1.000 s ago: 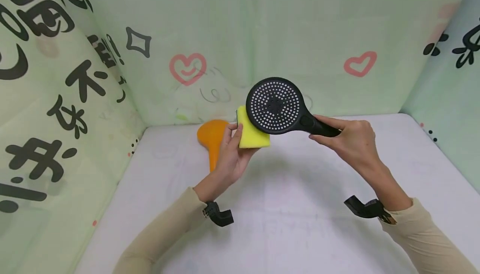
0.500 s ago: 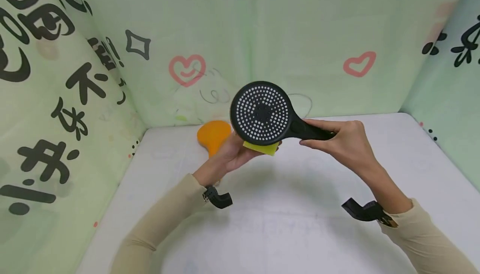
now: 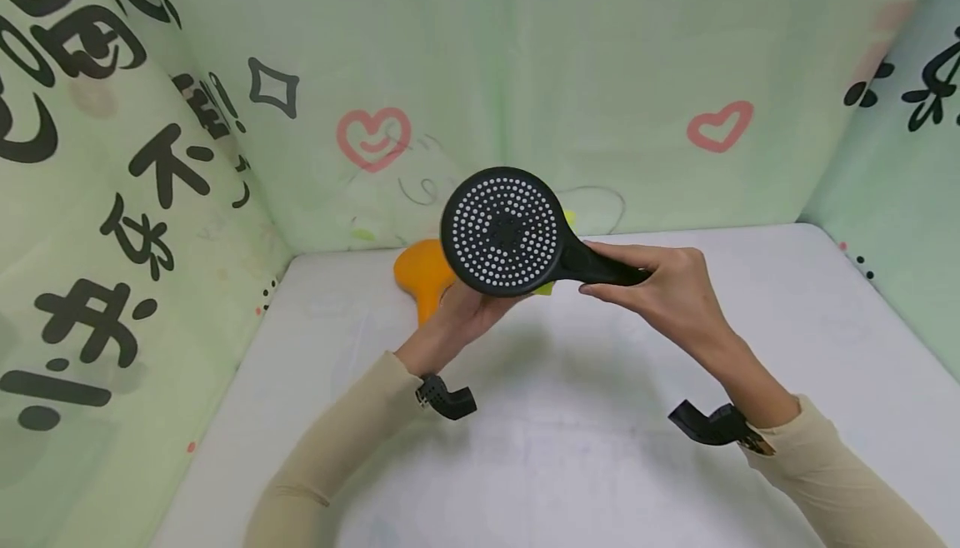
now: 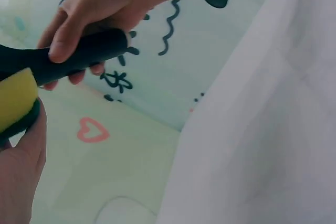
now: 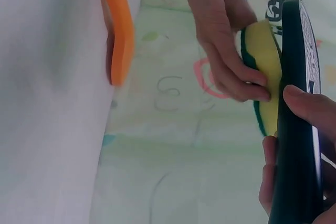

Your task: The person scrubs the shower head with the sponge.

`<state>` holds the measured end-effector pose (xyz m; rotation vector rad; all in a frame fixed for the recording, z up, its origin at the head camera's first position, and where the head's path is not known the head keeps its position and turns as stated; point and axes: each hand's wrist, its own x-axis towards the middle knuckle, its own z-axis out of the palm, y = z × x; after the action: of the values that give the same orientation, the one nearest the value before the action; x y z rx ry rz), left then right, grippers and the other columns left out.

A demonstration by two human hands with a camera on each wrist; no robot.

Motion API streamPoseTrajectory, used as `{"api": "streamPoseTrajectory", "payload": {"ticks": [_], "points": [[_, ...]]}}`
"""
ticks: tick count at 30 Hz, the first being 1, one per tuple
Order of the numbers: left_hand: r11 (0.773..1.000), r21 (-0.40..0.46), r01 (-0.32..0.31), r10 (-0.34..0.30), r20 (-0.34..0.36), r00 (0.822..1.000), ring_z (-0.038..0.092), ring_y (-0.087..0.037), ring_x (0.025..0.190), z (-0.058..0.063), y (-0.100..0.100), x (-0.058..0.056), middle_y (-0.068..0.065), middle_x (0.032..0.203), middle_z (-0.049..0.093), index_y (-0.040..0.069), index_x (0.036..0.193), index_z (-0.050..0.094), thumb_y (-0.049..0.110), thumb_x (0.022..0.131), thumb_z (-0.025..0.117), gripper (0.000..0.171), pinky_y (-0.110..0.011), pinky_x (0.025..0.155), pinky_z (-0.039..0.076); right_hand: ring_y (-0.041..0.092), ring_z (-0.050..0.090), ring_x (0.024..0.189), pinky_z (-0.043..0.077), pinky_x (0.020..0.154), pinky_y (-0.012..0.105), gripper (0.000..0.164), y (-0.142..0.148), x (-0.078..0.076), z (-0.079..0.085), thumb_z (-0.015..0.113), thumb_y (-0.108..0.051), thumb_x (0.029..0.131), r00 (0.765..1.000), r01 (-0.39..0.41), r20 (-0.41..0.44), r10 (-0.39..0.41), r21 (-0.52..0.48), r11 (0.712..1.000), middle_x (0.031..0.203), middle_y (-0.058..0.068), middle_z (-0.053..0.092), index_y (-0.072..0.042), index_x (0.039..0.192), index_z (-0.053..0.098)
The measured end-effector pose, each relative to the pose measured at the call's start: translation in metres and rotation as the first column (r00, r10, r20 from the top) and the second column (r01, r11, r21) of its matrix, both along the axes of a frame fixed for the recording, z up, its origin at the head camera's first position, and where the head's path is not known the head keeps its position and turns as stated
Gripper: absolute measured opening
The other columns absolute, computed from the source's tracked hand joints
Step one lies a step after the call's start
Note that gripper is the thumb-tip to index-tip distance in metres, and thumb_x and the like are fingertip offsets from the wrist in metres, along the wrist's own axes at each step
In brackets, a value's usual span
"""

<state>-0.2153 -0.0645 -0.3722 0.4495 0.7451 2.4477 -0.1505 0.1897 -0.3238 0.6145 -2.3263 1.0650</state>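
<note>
My right hand (image 3: pixel 667 290) grips the handle of a black shower head (image 3: pixel 502 231), its round face of pale nozzles turned towards the head camera. Behind that face, my left hand (image 3: pixel 472 315) holds a yellow sponge (image 5: pixel 269 56) with a dark green scouring side. In the right wrist view the fingers curl on the green side while the yellow side lies against the shower head's back. Only slivers of sponge show past the head in the head view. Both hands are raised over the white table.
An orange object (image 3: pixel 420 269) shaped like a shower head, with a silvery end, lies on the white table (image 3: pixel 570 465) at the back left. Green sheets (image 3: pixel 600 73) with drawn hearts and black lettering stand around the table.
The shower head has moved left and slightly down, now covering most of the sponge. My left hand has slid the sponge behind it, from the face's left edge towards the handle side.
</note>
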Motion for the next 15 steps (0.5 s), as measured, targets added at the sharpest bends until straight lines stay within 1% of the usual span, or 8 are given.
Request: {"api": "streamPoseTrajectory", "payload": {"ticks": [2,4,6,9,10,12,14,15], "points": [[0.992,0.043,-0.119,0.121,-0.047,0.992,0.064,-0.013,0.088,0.008,-0.004,-0.003,-0.002,0.105,0.067,0.016,0.108,0.068,0.028,0.082,0.084,0.033,-0.023,0.084,0.059,-0.011,0.064,0.077,0.046,0.055,0.009,0.051,0.002,-0.001,-0.001,0.095,-0.008,0.067,1.000,0.014,0.001,-0.014,-0.009,1.000,0.103,0.004,0.078,-0.012,0.115,0.079],[0.965,0.065,-0.254,0.261,-0.129,0.957,0.062,-0.014,0.086,0.018,-0.012,-0.006,-0.002,0.106,0.064,0.018,0.105,0.063,0.032,0.081,0.084,0.035,-0.022,0.079,0.058,-0.012,0.064,0.076,0.046,0.056,0.009,0.051,0.006,0.001,-0.002,0.095,-0.005,0.066,0.999,0.031,0.007,-0.031,-0.025,0.999,0.102,0.006,0.078,-0.011,0.115,0.079],[0.923,0.040,-0.383,0.380,-0.260,0.888,0.063,-0.015,0.090,0.030,-0.022,-0.008,-0.003,0.111,0.062,0.020,0.106,0.058,0.034,0.084,0.082,0.034,-0.023,0.078,0.059,-0.012,0.063,0.071,0.045,0.054,0.009,0.051,0.010,0.003,-0.003,0.095,-0.003,0.065,0.999,0.047,0.014,-0.047,-0.037,0.998,0.099,0.008,0.078,-0.010,0.114,0.079],[0.854,-0.003,-0.519,0.442,-0.521,0.730,0.065,-0.021,0.101,0.047,-0.037,-0.008,-0.005,0.124,0.058,0.022,0.112,0.059,0.032,0.090,0.077,0.030,-0.030,0.085,0.060,-0.012,0.063,0.070,0.046,0.054,0.008,0.051,0.016,0.004,-0.002,0.095,-0.003,0.065,0.998,0.055,0.004,-0.055,-0.040,0.998,0.098,0.008,0.078,-0.010,0.113,0.080],[0.824,-0.016,-0.566,0.437,-0.618,0.653,0.065,-0.023,0.102,0.053,-0.042,-0.008,-0.006,0.124,0.057,0.021,0.113,0.062,0.030,0.091,0.076,0.028,-0.031,0.087,0.060,-0.012,0.063,0.069,0.045,0.054,0.008,0.051,0.017,0.004,-0.002,0.096,-0.004,0.065,0.998,0.057,-0.004,-0.057,-0.031,0.998,0.098,0.007,0.078,-0.010,0.113,0.080],[0.756,-0.013,-0.654,0.377,-0.809,0.452,0.062,-0.027,0.105,0.062,-0.051,-0.007,-0.010,0.124,0.056,0.011,0.114,0.065,0.025,0.093,0.074,0.027,-0.034,0.092,0.059,-0.011,0.062,0.066,0.042,0.053,0.008,0.050,0.019,0.003,-0.001,0.096,-0.006,0.064,0.998,0.063,-0.022,-0.063,-0.003,0.998,0.096,0.005,0.079,-0.012,0.112,0.081],[0.664,0.002,-0.748,0.226,-0.953,0.199,0.060,-0.030,0.107,0.072,-0.057,-0.007,-0.014,0.123,0.056,0.003,0.114,0.069,0.019,0.092,0.075,0.028,-0.034,0.094,0.058,-0.005,0.060,0.062,0.038,0.051,0.009,0.050,0.020,0.003,-0.002,0.097,-0.008,0.063,0.996,0.075,-0.057,-0.072,0.053,0.996,0.093,0.004,0.079,-0.013,0.110,0.081],[0.619,0.009,-0.785,0.124,-0.989,0.086,0.059,-0.030,0.108,0.077,-0.058,-0.007,-0.016,0.122,0.056,0.001,0.114,0.070,0.015,0.091,0.075,0.028,-0.033,0.095,0.057,-0.001,0.061,0.061,0.037,0.051,0.010,0.050,0.021,0.002,-0.003,0.097,-0.009,0.062,0.994,0.083,-0.081,-0.076,0.090,0.992,0.092,0.004,0.079,-0.014,0.109,0.082]]}}
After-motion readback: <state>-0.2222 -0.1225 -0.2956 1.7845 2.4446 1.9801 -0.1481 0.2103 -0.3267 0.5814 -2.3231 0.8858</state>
